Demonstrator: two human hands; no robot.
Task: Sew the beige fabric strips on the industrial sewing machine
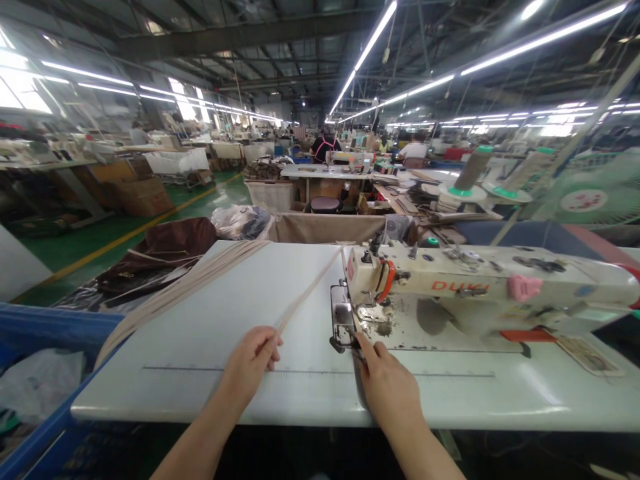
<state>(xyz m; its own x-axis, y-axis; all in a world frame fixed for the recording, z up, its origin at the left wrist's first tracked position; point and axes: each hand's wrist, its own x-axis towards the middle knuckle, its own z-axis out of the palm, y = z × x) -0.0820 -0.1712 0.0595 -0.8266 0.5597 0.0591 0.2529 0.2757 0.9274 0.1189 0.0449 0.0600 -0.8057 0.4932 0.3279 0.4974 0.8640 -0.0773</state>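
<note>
A thin beige fabric strip [311, 288] runs from the table's far edge, beside the sewing machine's head, down to my left hand [257, 350]. My left fingers are pinched on its near end, above the white tabletop. At the needle area of the sewing machine [425, 283], my right hand [387, 377] reaches forward with its index finger beside the presser foot and metal plate [343, 315]. The right fingers are close together; what lies under them, perhaps a strip end, is too small and covered to make out.
A bundle of long beige strips [187, 283] drapes over the table's left side. Left of it stands a blue crate [30, 317] with a plastic bag. Behind the table is a fabric-lined bin [325, 229]. Thread cones [470, 172] and a fan [595, 193] stand at right.
</note>
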